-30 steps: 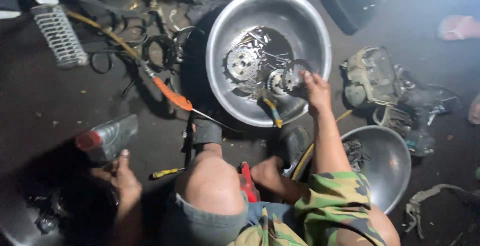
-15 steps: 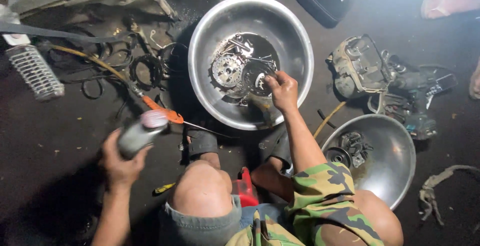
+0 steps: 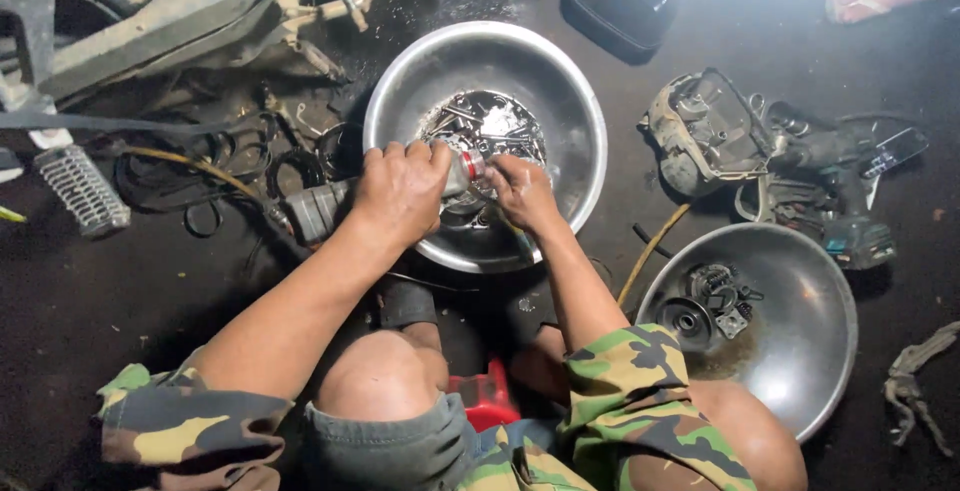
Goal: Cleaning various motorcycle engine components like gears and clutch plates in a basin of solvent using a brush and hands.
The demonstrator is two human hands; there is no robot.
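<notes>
— Steel everywhere, look: the big steel basin (image 3: 395, 101) sits on the dark floor (image 3: 130, 301) right in front of the knees, with a heap of small metal parts (image 3: 490, 126) lying in its bottom.

— And what's in the hands?

— A spray can (image 3: 330, 206), lying nearly level over the near rim. The left hand (image 3: 400, 191) is wrapped round its body, fingers closed tight over the top, so the can stays steady above the basin. I'd guess it's held there so anything that drips lands inside.

— The other one?

— The right hand (image 3: 522, 191) is at the can's red cap (image 3: 472, 164), fingertips pinched together at the nozzle end. Whether it's twisting or pressing, I can't tell.

— That second bowl?

— A smaller steel bowl (image 3: 800, 351) stands well apart to the right, with a few gear-like pieces (image 3: 710, 301) in it, perhaps kept separate on purpose. Beyond it lie an engine cover (image 3: 700, 131) and a cordless power tool (image 3: 850, 211). Loose rubber rings (image 3: 300, 166) and a ribbed footpeg (image 3: 82, 189) are scattered off to the left, all within arm's reach of someone squatting low.
</notes>
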